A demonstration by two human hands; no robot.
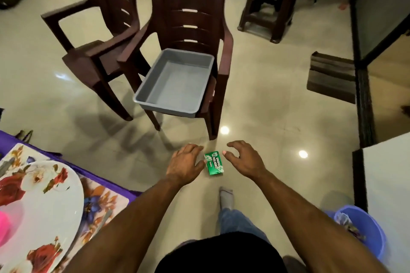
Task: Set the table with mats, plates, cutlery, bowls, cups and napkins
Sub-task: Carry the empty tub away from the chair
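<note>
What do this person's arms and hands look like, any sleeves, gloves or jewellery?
Both forearms are bare, with no sleeves in view. The left hand and right hand wear no gloves, and no rings, watch or bracelets show. Lower down there is a dark top, blue jeans and a grey sock.

Grey plastic tub [175,83] seated on brown plastic armchair [188,15], overhanging the seat's front edge. Second brown armchair [99,29] just beside it. Brown plastic stool [271,0] well apart on glossy beige tiled floor [261,99]. Dark striped doormat [331,76] near dark wall trim. Purple bucket [363,231] at lower edge.
</note>
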